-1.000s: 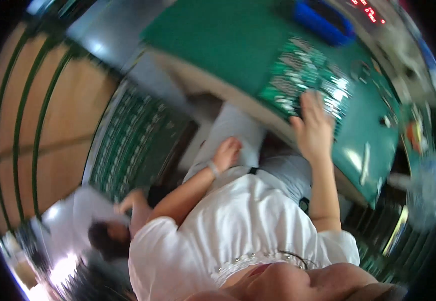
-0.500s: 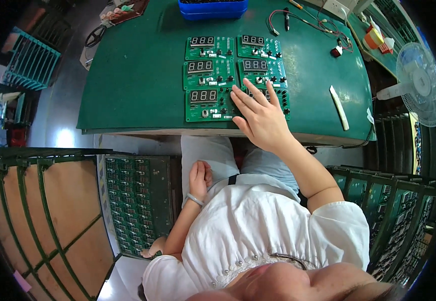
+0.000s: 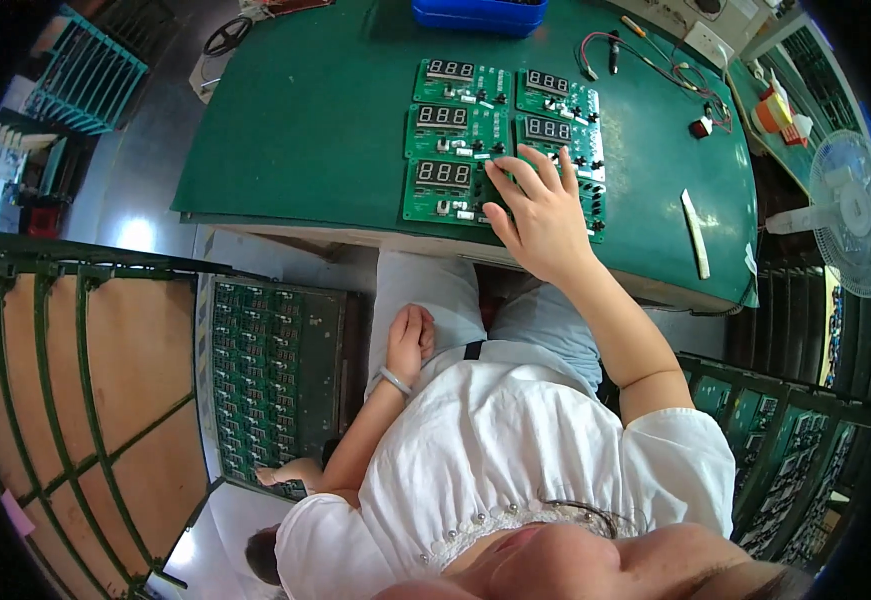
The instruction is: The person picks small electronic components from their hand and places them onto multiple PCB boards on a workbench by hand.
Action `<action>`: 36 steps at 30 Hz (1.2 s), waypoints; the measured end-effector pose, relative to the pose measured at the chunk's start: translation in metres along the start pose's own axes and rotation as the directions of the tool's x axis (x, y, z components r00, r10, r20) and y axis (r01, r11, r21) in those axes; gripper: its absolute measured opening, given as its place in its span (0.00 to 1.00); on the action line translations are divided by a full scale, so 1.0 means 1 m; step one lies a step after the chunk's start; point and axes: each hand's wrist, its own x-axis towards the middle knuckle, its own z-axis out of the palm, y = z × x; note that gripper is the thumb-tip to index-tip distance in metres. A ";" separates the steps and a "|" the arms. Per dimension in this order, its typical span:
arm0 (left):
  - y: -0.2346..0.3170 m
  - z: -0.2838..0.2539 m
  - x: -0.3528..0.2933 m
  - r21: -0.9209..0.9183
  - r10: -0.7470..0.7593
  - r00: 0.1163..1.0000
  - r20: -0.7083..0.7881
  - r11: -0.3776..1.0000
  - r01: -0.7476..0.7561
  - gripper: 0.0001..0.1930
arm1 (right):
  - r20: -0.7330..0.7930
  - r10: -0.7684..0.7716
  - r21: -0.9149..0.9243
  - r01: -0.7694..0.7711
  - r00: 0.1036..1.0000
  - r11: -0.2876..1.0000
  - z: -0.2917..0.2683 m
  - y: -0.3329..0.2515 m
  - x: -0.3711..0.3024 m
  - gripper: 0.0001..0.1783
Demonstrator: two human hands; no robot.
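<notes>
Several green circuit boards with three-digit displays lie in two columns on the green-topped table. My right hand (image 3: 545,212) is over the right column, fingers spread and slightly bent. It covers much of the nearest right board (image 3: 596,210), and its fingertips reach the lower edge of the middle right board (image 3: 547,130). Whether they touch is unclear. Beside the hand sits the nearest left board (image 3: 443,176), its display uncovered. My left hand (image 3: 411,336) rests on my thigh, fingers loosely curled, with nothing visible in it.
A blue bin (image 3: 480,16) stands at the table's far edge. Wires (image 3: 670,70) and a pale flat blade-like tool (image 3: 694,235) lie to the right, near a fan (image 3: 845,205). Racked boards (image 3: 260,380) stand at lower left, with a hand-like shape (image 3: 293,474) at them.
The view has shifted, so the table and boards appear further right. My right hand stays over the nearest right board with its fingers more bent. My left hand stays on my thigh.
</notes>
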 end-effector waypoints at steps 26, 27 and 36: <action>-0.021 0.004 0.018 0.034 0.176 0.983 0.044 0.984 -0.177 0.18 | -0.006 -0.180 -0.056 0.179 0.984 0.982 0.016 0.020 0.013 0.20; -0.019 0.003 0.016 0.027 0.186 0.982 0.006 0.982 -0.186 0.18 | 0.024 -0.166 -0.037 0.166 0.986 0.985 0.018 0.021 0.013 0.21; -0.021 0.004 0.018 0.102 0.300 0.954 0.024 0.948 -0.301 0.19 | 0.130 -0.219 -0.153 0.237 0.967 0.959 0.013 0.019 0.015 0.23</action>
